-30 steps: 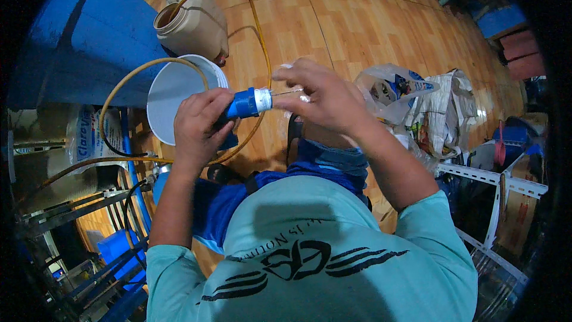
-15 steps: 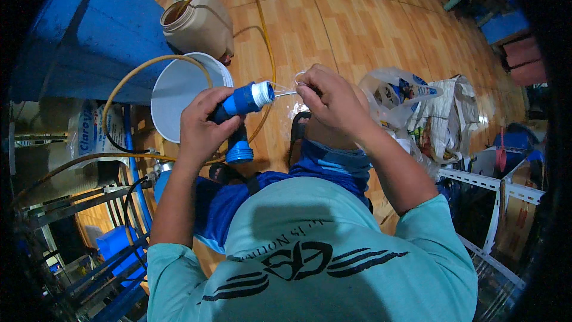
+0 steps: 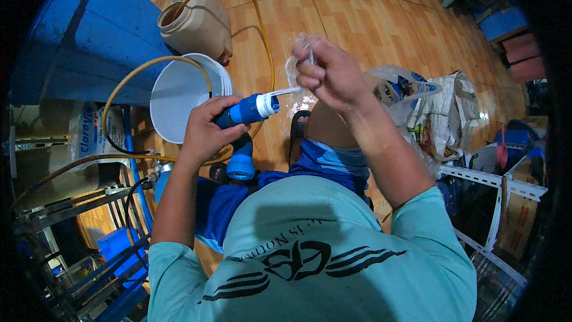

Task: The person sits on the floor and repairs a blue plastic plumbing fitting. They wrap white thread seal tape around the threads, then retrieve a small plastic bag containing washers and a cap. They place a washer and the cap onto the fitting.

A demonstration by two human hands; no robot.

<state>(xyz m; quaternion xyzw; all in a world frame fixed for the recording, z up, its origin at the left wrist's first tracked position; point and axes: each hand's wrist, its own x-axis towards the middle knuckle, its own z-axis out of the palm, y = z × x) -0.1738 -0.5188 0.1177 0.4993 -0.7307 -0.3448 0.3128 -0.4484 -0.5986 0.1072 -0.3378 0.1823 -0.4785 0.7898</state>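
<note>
Mid-frame, your left hand (image 3: 210,126) grips a likely rigid pipe fitting (image 3: 242,112) behind its threads (image 3: 265,106), your right hand (image 3: 336,77) pinching flimsy-looking white strand (image 3: 286,91).

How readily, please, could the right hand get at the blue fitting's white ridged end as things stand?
Probably yes: the blue fitting's white ridged end sticks out of the left hand toward the right hand, with only a white strand between.

A shadow darkens the shirt (image 3: 357,220), fisheye edges fall black, and the right hand (image 3: 335,76) seems blurred.
</note>
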